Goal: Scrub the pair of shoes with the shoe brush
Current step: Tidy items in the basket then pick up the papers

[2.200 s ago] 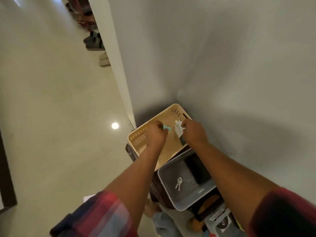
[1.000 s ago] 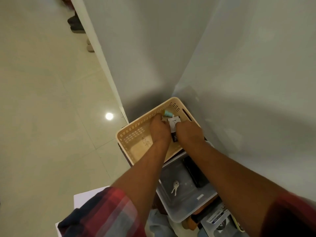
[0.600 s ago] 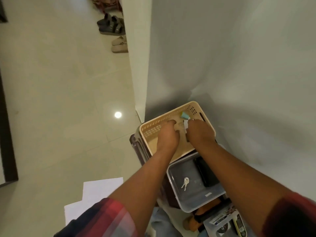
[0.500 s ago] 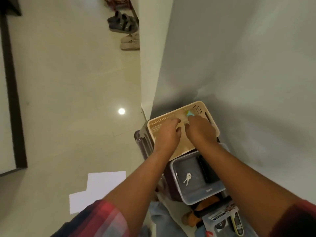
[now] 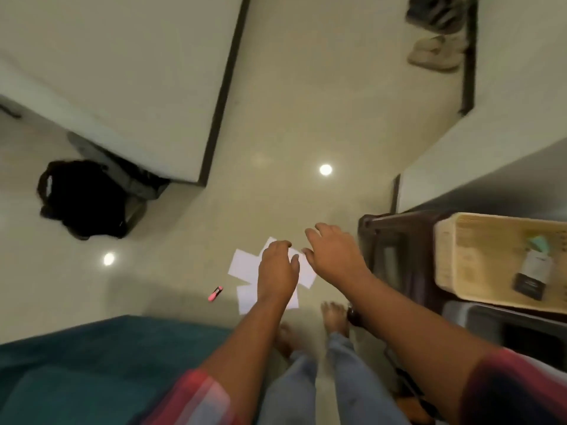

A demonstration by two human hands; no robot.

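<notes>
The floor is pale, glossy tile, and two ceiling lights show in it as bright round spots. A cream wall edged with dark skirting comes in from the upper left and ends at a corner. A black backpack sits on the floor against that wall. A second wall closes the right side.

The pair of shoes, beige and blurred, lies far up the floor at the top right, close to the right-hand skirting. Darker footwear lies just beyond it. Both are well apart from the hands.

The left hand and right hand reach out over the floor side by side. Their fingers are loosely spread and slightly bent, and neither holds anything. Under them on the tiles lie overlapping white paper sheets, with a pink highlighter just to the left of the sheets.

Bare feet and blue jeans show below the forearms, and red plaid sleeves show at the bottom edge. A teal cushioned seat fills the lower left.

At the right stands a dark brown plastic stand that carries a beige perforated basket. In the basket lie a white-and-black box and a small teal item. A grey bin sits just nearer than the basket.
</notes>
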